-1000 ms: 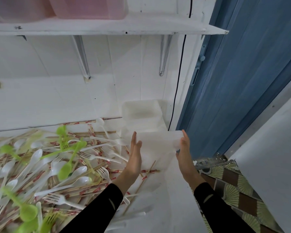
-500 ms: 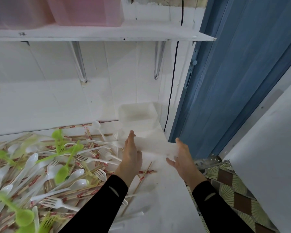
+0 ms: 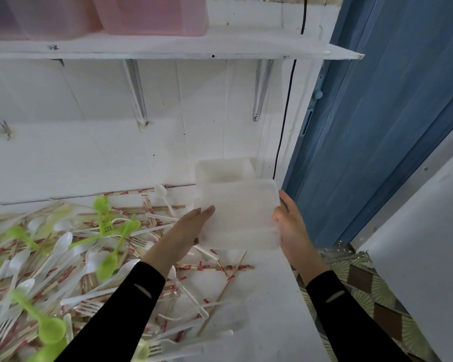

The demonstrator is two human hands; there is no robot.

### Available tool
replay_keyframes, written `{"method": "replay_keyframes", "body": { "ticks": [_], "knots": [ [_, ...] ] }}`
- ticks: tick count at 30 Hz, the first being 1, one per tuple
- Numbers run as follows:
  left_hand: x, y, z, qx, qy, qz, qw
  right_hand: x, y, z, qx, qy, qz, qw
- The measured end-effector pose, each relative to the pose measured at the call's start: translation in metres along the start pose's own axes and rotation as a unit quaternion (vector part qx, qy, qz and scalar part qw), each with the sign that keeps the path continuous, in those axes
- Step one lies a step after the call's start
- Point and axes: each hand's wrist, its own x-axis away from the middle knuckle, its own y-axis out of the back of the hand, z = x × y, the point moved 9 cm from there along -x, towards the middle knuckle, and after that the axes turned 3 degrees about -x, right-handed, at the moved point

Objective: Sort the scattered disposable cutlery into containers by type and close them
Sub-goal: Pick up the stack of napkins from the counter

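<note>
Container (image 3: 238,212): clamped between both palms, 1 o'clock of the cutlery (image 3: 60,244).
Left hand (image 3: 186,231): fingers straight, pressing its side.
Right hand (image 3: 292,226): braces opposite against slipping; fingers hidden, cannot tell.

Both arms wear close-fitting long sleeves of plain black fabric: the left sleeve (image 3: 120,317) and the right sleeve (image 3: 351,322). Each sleeve ends at the wrist, leaving the left hand (image 3: 186,231) and the right hand (image 3: 292,228) uncovered. Each forearm carries one small pale grey, lens-shaped mark set across the sleeve: the left mark (image 3: 143,290) and the right mark (image 3: 336,296).
</note>
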Motion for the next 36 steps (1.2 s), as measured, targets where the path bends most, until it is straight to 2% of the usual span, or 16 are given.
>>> {"method": "replay_keyframes", "body": {
  "ticks": [3,8,11,14,19,25,30,36],
  "knots": [
    [0.001,0.006,-0.009,-0.059,-0.053,-0.045,0.996,-0.001,-0.005,0.007,0.108,0.028,0.03,0.993],
    [-0.011,-0.013,-0.018,-0.142,-0.122,-0.084,0.979,-0.007,0.008,0.016,0.131,0.079,-0.011,0.988],
    [-0.021,-0.019,-0.013,-0.177,-0.127,-0.104,0.97,-0.01,0.017,0.015,0.147,0.1,-0.035,0.983],
    [-0.03,-0.024,0.001,-0.197,-0.113,-0.097,0.969,-0.011,0.023,-0.003,0.158,0.07,-0.036,0.984],
    [-0.03,-0.033,0.026,-0.256,-0.083,-0.07,0.961,-0.014,0.032,-0.043,0.257,-0.005,-0.03,0.966],
    [-0.026,-0.014,0.027,-0.201,-0.1,-0.127,0.966,-0.015,0.037,-0.043,0.308,0.02,-0.027,0.951],
    [-0.018,-0.009,0.027,-0.158,-0.116,-0.127,0.972,-0.013,0.042,-0.044,0.278,0.038,-0.038,0.959],
    [-0.01,-0.007,0.03,-0.163,-0.135,-0.118,0.97,-0.01,0.044,-0.053,0.269,0.043,-0.022,0.962]
  ]
}}
